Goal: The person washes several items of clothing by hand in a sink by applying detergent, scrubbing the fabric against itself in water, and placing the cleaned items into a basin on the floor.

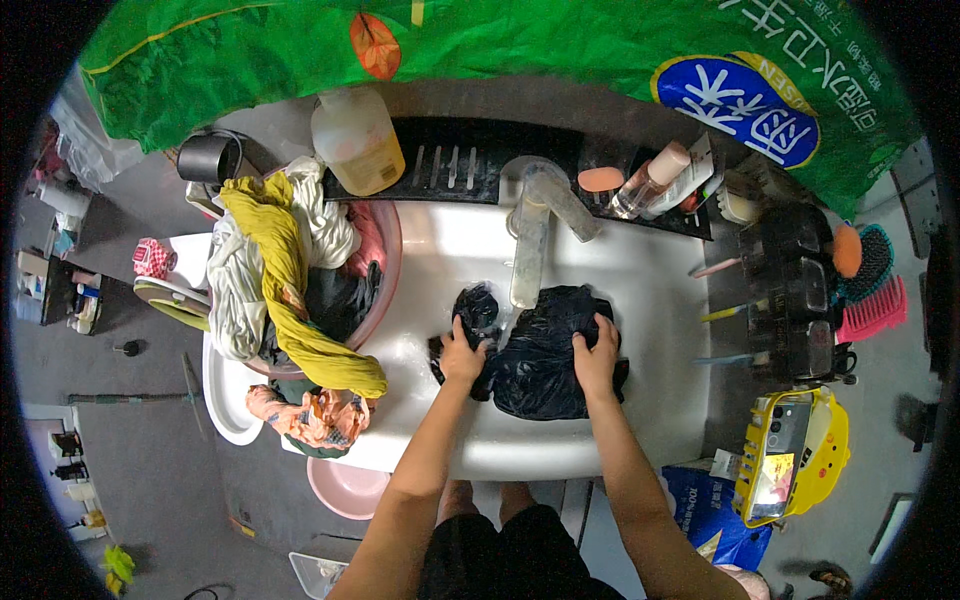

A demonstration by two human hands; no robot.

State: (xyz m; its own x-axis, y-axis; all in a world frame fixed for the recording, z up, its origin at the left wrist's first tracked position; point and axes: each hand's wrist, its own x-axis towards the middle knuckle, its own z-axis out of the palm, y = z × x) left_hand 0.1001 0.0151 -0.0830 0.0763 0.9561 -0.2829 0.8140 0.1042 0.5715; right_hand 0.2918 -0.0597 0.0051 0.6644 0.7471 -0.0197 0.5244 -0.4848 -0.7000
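A wet black cloth garment (pixel 541 375) lies bunched in a white washbasin (pixel 652 300), under the spout of a faucet (pixel 529 262). My left hand (pixel 461 356) grips a smaller bunched part of the black cloth left of the spout, where water seems to run down. My right hand (pixel 596 352) rests on the right edge of the larger bunch, its thumb and fingers pressed into the fabric; whether it grips a fold is hard to tell. Left of the cloth, a pink basin (pixel 390 277) holds twisted wet clothes, among them a yellow garment (pixel 289 315) and white ones (pixel 236 300).
A jug of yellowish liquid (pixel 358 142), an orange soap bar (pixel 600 179) and a pink-capped bottle (pixel 651 180) stand along the back ledge. Toothbrushes (pixel 724 311) stick out at the right. A patterned peach cloth (pixel 322 420) hangs by the near left rim. A yellow basket (pixel 817 450) holds a phone.
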